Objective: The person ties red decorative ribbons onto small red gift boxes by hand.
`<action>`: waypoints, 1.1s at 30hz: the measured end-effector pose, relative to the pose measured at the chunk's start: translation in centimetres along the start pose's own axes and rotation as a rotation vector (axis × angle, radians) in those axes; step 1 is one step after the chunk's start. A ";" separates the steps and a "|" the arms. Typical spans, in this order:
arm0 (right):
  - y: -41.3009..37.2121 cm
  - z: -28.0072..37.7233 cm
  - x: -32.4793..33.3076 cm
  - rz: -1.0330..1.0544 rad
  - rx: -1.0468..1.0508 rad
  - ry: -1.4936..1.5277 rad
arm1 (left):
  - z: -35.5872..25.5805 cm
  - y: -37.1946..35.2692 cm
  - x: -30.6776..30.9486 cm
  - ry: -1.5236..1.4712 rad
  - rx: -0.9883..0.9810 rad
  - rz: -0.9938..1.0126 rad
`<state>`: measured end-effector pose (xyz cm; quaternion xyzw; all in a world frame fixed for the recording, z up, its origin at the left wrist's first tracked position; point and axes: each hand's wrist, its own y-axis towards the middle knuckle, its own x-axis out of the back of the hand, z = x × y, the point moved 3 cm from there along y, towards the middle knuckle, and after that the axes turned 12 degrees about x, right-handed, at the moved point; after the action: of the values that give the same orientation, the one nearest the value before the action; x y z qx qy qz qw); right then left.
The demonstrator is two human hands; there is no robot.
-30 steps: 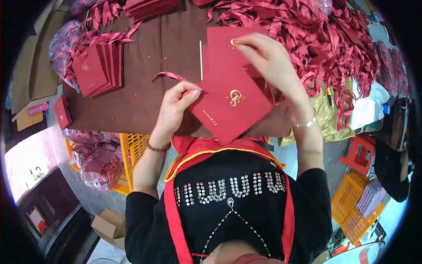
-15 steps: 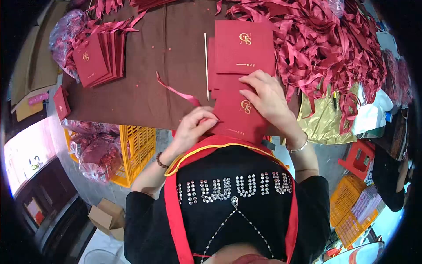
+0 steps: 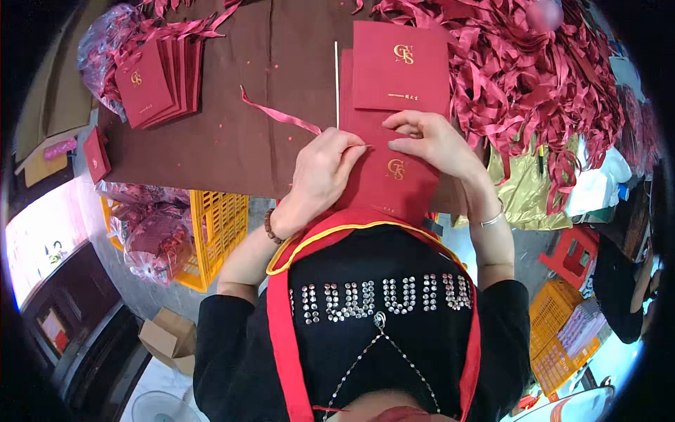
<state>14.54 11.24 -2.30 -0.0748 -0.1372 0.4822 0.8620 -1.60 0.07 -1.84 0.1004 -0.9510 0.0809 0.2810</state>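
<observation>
Left hand (image 3: pixel 320 172) pinches dark red satin ribbon (image 3: pixel 278 116) end at flat red gold-logo paper bag (image 3: pixel 394 179) rim; right hand (image 3: pixel 436 141) clamps bag, steadying it.

2 hands (left hand (image 3: pixel 320 172), right hand (image 3: pixel 436 144)), 2 logo-faced red bags (image 3: pixel 401 67) (image 3: pixel 404 186), 1 fanned bag stack (image 3: pixel 151 84), 1 white stick (image 3: pixel 336 81), 1 ribbon strand (image 3: pixel 278 116).

envelope (image 3: pixel 390 176): dark red, gold monogram | ribbon (image 3: pixel 278 116): red | tablecloth (image 3: pixel 232 148): brown

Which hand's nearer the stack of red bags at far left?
Left. Left hand sits below-right of the stack of red bags; right hand lies farther right, on the near bag.
</observation>
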 end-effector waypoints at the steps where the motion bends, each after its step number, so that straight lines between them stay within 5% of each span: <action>1: 0.0 -0.1 0.0 0.006 -0.022 0.022 | -0.1 0.1 -0.2 0.019 -0.015 -0.004; 33: -0.3 0.2 -0.5 0.039 0.040 0.135 | -1.5 0.9 -0.7 0.201 -0.197 -0.068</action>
<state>14.49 10.64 -2.12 -0.0926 -0.0675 0.4952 0.8612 -0.47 1.36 -1.10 0.0960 -0.9175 -0.0127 0.3858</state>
